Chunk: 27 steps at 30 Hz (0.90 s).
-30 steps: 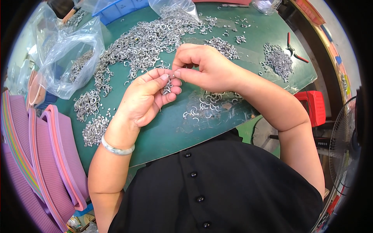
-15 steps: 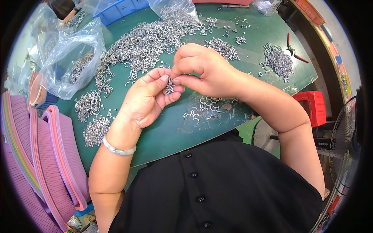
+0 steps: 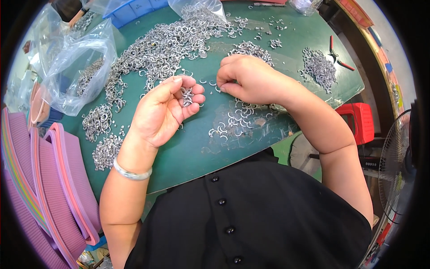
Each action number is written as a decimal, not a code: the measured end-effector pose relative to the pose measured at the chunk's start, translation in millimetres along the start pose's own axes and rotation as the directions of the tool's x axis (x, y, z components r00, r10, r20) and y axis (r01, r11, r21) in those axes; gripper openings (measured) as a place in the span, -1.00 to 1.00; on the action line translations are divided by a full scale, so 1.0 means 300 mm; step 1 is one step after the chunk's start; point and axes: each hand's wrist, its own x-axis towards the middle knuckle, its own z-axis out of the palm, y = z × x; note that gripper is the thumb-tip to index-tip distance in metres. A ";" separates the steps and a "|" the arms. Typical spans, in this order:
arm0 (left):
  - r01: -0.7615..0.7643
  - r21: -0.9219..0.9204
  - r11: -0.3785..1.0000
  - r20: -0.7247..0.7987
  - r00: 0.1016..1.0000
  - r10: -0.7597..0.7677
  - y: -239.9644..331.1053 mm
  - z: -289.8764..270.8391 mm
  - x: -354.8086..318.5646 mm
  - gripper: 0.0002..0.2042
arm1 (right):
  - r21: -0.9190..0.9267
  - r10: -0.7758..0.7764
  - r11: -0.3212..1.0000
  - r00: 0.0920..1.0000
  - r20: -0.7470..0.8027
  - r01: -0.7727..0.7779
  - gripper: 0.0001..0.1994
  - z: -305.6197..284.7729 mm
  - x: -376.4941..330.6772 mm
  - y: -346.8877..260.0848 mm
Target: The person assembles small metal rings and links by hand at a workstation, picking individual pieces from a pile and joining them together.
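Note:
My left hand (image 3: 157, 110), palm up with curled fingers, cradles a small cluster of grey metal pieces (image 3: 187, 97). To its right, low over the green table (image 3: 192, 154), my right hand (image 3: 251, 80) has thumb and fingers pressed together. Anything between those fingertips is hidden. A few loose curved metal pieces (image 3: 212, 83) lie beside them. Nearer me, below the right hand, more C-shaped metal pieces (image 3: 237, 121) are scattered. Beyond both hands spreads a large heap of similar metal rings (image 3: 165, 45).
Smaller metal heaps (image 3: 319, 69) lie around, one beside red-handled pliers (image 3: 345, 66). Clear plastic bags (image 3: 87, 58) and a blue bin (image 3: 136, 11) stand at the far left. Purple baskets (image 3: 74, 179) are stacked at left; a red stool (image 3: 363, 123) and a fan (image 3: 394, 166) stand at right.
My right hand has drawn away from the left hand, rightward to the tabletop. The left thumb has lifted off the metal pieces, and the palm has opened out around them.

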 end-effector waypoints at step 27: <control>0.004 0.138 0.990 -0.039 0.999 0.001 -0.001 0.008 -0.007 -0.84 | -0.011 -0.100 0.995 0.995 0.005 0.100 -0.94 0.017 0.001 0.003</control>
